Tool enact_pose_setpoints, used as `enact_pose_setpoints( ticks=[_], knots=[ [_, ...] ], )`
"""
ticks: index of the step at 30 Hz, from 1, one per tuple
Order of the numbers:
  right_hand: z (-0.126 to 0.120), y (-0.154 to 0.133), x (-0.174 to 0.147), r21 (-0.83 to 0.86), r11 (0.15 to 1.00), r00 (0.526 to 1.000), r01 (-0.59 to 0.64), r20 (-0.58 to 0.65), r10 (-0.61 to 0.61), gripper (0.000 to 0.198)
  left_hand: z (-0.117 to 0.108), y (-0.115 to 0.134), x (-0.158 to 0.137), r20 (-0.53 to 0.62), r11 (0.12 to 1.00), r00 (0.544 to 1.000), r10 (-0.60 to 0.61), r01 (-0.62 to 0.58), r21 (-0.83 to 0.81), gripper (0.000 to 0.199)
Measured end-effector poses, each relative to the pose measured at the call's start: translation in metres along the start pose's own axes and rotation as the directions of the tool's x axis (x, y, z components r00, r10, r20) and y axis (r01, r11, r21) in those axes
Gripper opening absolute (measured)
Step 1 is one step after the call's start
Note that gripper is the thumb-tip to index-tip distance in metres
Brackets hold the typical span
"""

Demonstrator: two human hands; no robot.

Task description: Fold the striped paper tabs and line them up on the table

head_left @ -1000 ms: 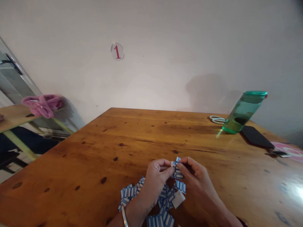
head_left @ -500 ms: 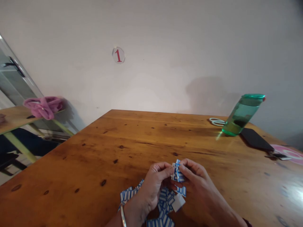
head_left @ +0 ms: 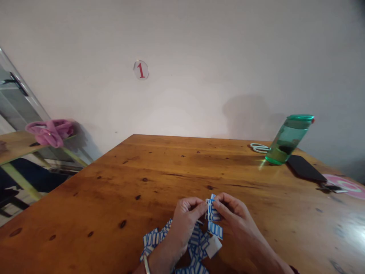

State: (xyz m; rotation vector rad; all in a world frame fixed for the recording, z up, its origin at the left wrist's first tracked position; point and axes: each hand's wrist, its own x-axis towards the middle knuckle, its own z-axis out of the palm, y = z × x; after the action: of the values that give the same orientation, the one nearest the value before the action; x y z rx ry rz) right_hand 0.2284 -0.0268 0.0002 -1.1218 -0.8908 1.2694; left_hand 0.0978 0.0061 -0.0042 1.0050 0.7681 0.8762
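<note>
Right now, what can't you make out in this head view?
Head view:
Loose flat blue-and-white striped pieces: count; left hand and wrist cover some, bottom edge cuts others.
Striped pieces held between left and right hand: how many; too small, blurred.
White looped cable: right end; behind green translucent bottle.
Pink disc: right side; cut by right edge.

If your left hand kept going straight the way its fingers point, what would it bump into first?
Most likely the blue-and-white piece right by the fingertips of the left hand, then the right hand just beyond, though depth is hard to judge here.
</note>
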Motion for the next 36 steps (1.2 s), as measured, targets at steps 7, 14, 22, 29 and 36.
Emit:
enact_pose_setpoints(
  ticks=[7,14,22,29,36],
  knots=[
    [-0.0008,0.0014,-0.0017,0.042,0.999,0.998,-0.034,0.050,0.032,0.034,0.0013,0.0010,-0.0014,0.037,0.994,0.997,-0.072,0.075,-0.079,0.030],
    [0.0010,0.0019,-0.0001,-0.006,1.000,1.000,0.006,-0.017,-0.006,0.038,0.0007,-0.0001,-0.0009,0.004,0.999,1.000,0.012,-0.012,0.032,0.027],
    [0.0023,0.0004,-0.0012,-0.032,0.999,1.000,0.010,-0.027,-0.011,0.040,-0.0002,0.0006,0.0007,-0.022,0.996,0.998,0.059,-0.058,0.064,0.020],
    [0.0014,0.0011,-0.0006,-0.043,0.999,0.999,0.032,-0.025,-0.033,0.038,0.0014,0.0013,-0.0013,0.021,1.000,1.000,-0.011,0.011,-0.022,0.020],
    [0.0035,0.0041,-0.0030,-0.092,0.993,0.996,0.077,-0.049,-0.081,0.036,0.0030,-0.0015,-0.0003,0.018,0.999,1.000,0.005,-0.005,0.039,0.024]
  ],
)
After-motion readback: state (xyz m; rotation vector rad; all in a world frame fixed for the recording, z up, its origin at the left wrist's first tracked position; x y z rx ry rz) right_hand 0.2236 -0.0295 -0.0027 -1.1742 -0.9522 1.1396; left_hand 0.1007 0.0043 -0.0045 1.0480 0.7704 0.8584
